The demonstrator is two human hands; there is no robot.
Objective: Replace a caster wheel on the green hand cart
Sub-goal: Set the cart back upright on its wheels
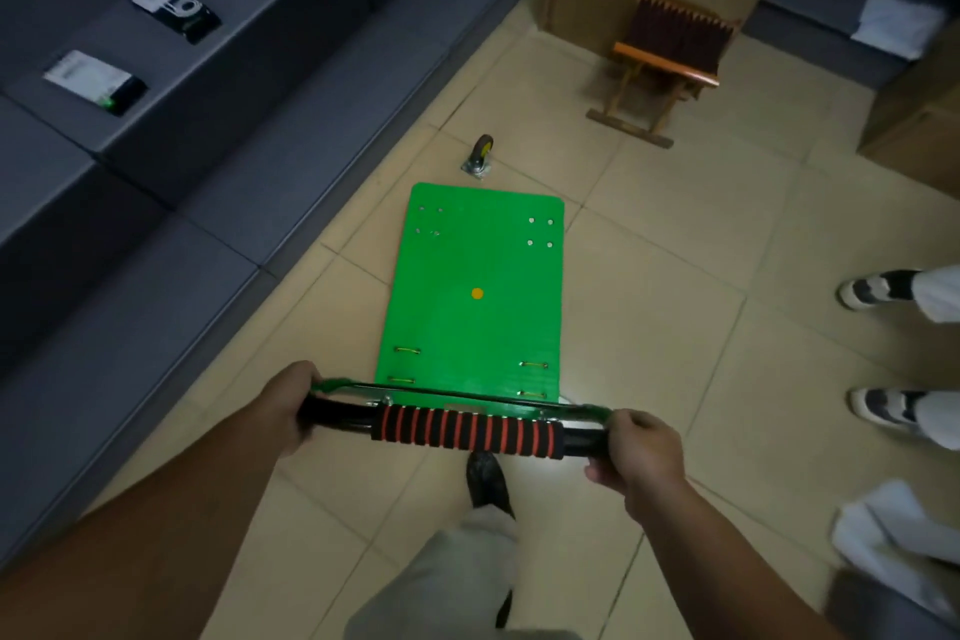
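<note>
While both hands hold the handle (pixel 467 431), the cart (pixel 478 286) sits flat on the tiled floor, deck up, stretching away from the person. The left hand (pixel 291 405) wraps the bare black bar at its left end and the right hand (pixel 636 452) wraps the right end, with the striped foam grip between them.

A loose caster (pixel 480 153) lies on the floor just beyond the deck's far left corner, apart from it. I cannot tell whether it is the old one or the new one. On the far right of the deck, 4 bright bolt heads (pixel 540 232) show. The 4 marks (pixel 430 222) on the far left look duller, so I judge that corner to be the one being worked on.

The step looks like positioning the cart to reach its underside. To do it well, keep the grip even at both ends so the deck does not twist, and move slowly. Steer the far edge clear of the caster, mind the bystander's shoes (pixel 872 288) to the right, and leave room before the stool (pixel 660 68).
</note>
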